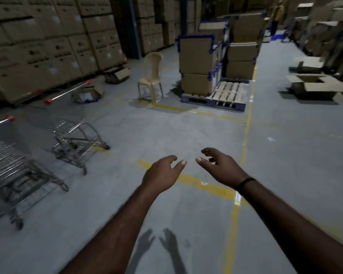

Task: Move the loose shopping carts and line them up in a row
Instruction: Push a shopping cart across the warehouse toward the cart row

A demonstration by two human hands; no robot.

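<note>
Both hands are extended forward over bare floor and hold nothing: my left hand (162,172) and right hand (221,167) hang with fingers loosely curved and spread, thumbs pointing toward each other, a small gap between the thumb tips. A dark band (245,182) sits on the right wrist. The shopping carts stand well to the left of my left hand. The nearer cart (8,157) is cut off by the left edge of the view; the farther cart (75,139) stands beyond it, its red-capped handle angled toward the wall of stacked cartons (38,46). The two carts are apart, not nested. Open grey floor (166,125) runs from my hands forward. A yellow floor line (233,216) passes under my right forearm and continues ahead on the right. Ahead and slightly left of my hands stands a plastic chair (151,76); just right of it sits a pallet (226,93) partly loaded with boxes (196,62). An open carton (315,86) lies far to the right.
</note>
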